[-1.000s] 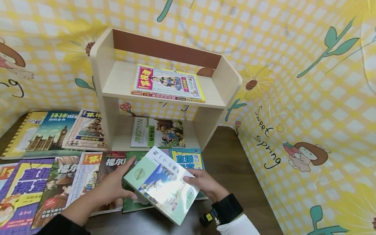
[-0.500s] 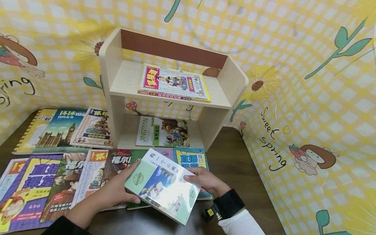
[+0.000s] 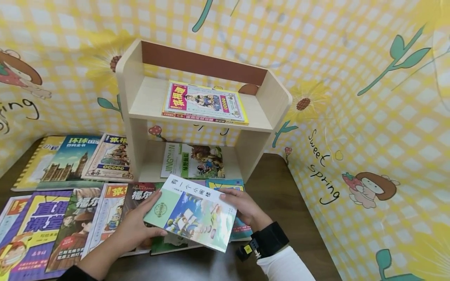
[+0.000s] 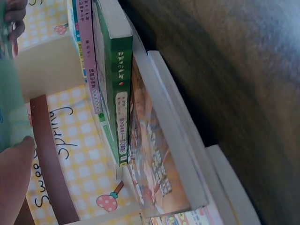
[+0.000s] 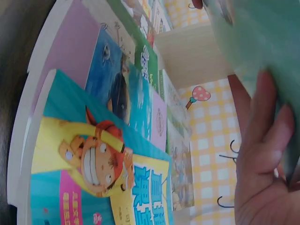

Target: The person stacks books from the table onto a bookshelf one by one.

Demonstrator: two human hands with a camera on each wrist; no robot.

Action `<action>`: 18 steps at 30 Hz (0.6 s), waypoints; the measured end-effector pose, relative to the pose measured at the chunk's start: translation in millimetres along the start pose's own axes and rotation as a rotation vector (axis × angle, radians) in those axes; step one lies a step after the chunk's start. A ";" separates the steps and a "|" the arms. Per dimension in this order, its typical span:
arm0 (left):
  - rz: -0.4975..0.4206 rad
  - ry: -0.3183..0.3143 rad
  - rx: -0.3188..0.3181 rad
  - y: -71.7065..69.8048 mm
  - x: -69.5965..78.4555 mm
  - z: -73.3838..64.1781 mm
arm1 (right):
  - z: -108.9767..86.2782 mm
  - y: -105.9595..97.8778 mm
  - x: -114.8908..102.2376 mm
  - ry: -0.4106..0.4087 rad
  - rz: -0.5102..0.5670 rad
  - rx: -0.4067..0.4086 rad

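Both hands hold a light green and white paperback book [image 3: 193, 218] with a blue picture on its cover, tilted over the front row of books. My left hand [image 3: 135, 226] grips its left edge, with the thumb at the near side. At the right edge is my right hand [image 3: 247, 208], thumb on the cover and the other fingers behind it. In the right wrist view, the right fingers [image 5: 265, 112] lie against the book's pale green back [image 5: 253, 37]. Only the left thumb [image 4: 18, 159] shows clearly in the left wrist view, against the book.
A two-tier wooden shelf [image 3: 251, 156] stands behind, with stacked books [image 3: 205, 102] above and a book lying flat [image 3: 193, 160] below. Several books, including a purple one [image 3: 40, 234] and a teal one [image 5: 70, 108], lie on the dark table [image 3: 281, 195]. Patterned yellow cloth [image 3: 334, 97] surrounds it.
The held book has turned slightly, its near right corner rising so less of its lower edge shows. The right hand has moved up a little. Both hands keep their hold.
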State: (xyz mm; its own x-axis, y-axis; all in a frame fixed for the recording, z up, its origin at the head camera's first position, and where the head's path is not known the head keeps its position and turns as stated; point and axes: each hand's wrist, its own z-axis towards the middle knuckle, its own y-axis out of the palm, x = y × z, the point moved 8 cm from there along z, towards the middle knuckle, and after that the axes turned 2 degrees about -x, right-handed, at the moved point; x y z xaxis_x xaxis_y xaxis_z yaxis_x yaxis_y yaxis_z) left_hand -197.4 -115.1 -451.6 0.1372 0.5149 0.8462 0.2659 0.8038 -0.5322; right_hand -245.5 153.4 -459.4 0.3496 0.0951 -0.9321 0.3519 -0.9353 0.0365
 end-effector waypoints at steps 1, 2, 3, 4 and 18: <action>-0.009 -0.010 0.010 0.4 -0.9 -0.4 | -0.1 -0.2 -1.2 -0.019 0.033 0.020; -0.017 -0.022 0.021 0.9 -2.0 -0.7 | -0.4 0.1 -2.6 -0.040 0.069 0.038; -0.025 -0.033 0.034 1.3 -2.8 -1.0 | -0.9 0.7 -4.3 -0.063 0.105 0.057; -0.032 -0.045 0.045 1.8 -3.9 -1.1 | -1.8 1.5 -6.1 -0.084 0.132 0.079; -0.138 -0.111 0.180 -4.6 -9.4 9.6 | -10.5 36.5 -28.7 -0.253 -0.061 0.072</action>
State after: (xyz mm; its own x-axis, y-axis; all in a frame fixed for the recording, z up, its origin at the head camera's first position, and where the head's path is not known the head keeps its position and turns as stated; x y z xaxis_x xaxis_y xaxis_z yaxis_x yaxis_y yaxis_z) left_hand -209.0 -120.8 -457.4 0.0033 0.4184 0.9083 0.0992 0.9037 -0.4166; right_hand -233.6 120.0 -427.5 0.0984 0.0720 -0.9925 0.3001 -0.9531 -0.0394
